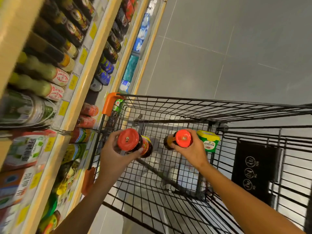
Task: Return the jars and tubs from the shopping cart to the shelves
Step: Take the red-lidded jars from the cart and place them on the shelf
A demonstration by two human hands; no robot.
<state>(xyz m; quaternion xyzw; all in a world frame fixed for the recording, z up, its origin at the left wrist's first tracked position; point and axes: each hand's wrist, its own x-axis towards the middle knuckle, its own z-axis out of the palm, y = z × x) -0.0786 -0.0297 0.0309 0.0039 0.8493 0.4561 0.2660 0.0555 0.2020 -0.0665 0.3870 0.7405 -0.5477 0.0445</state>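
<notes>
Shop aisle: stocked bottles, packets and grey tiled floor

Dark sauce bottles (70, 29) lie in rows at the upper left of the frame, with pale green bottles (42, 73) bearing red-printed labels below them. Yellow price tags (73, 81) run along the wooden edge strips. Blue and white packets (140, 41) sit at the top centre. The grey tiled floor (236, 48) fills the upper right. A black sign (253, 168) with crossed-out symbols hangs at the right edge.
</notes>
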